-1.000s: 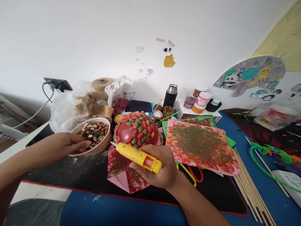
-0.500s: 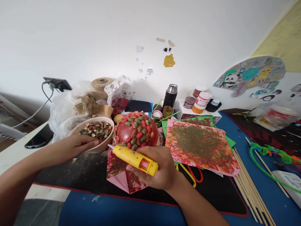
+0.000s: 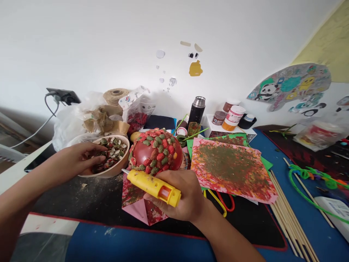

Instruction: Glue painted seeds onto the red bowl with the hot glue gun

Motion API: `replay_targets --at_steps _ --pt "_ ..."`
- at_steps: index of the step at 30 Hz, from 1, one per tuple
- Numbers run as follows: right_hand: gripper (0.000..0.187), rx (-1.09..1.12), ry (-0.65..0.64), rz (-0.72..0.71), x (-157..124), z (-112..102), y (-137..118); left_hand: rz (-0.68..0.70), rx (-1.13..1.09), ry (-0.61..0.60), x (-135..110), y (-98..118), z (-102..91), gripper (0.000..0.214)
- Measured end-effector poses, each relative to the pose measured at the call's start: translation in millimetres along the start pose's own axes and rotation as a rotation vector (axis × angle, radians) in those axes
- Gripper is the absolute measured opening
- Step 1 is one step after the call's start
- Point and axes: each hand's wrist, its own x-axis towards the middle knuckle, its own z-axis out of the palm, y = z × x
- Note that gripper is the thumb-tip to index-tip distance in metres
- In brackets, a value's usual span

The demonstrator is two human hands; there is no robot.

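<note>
My right hand [image 3: 188,194] is wrapped round a yellow glue gun [image 3: 154,186], its nozzle pointing left in front of the ball. That dark red ball [image 3: 142,155] is partly covered with red and green painted seed shells and rests on a support mostly hidden behind my hand. To its left, my left hand [image 3: 83,157] reaches over the rim into a pale bowl [image 3: 124,160] of shells [image 3: 116,147]. Thumb and forefinger show apart among the shells; the other fingers are hidden. Under the glue gun lies a paint-smeared pink paper [image 3: 136,211].
Painted pink and green sheets [image 3: 231,167] lie right of the ball, over red and yellow scissors handles [image 3: 227,203]. Wooden sticks [image 3: 290,214] lie farther right. Behind stand a black thermos [image 3: 197,111], paint jars [image 3: 233,118], a twine roll [image 3: 117,96] and plastic bags [image 3: 73,122].
My left hand has shifted left and deeper into the bowl, its thumb and forefinger now apart among the shells. My right hand keeps hold of the glue gun, nearly unmoved.
</note>
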Motion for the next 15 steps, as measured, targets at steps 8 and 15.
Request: replay_targets --at_steps 8,15 --pt "0.034 -0.058 -0.006 -0.032 -1 4 3 0.148 0.272 0.009 19 -15 21.9 0.091" --pt "0.031 -0.058 -0.023 -0.062 -1 5 3 0.227 0.449 0.04 37 2 29.6 0.074"
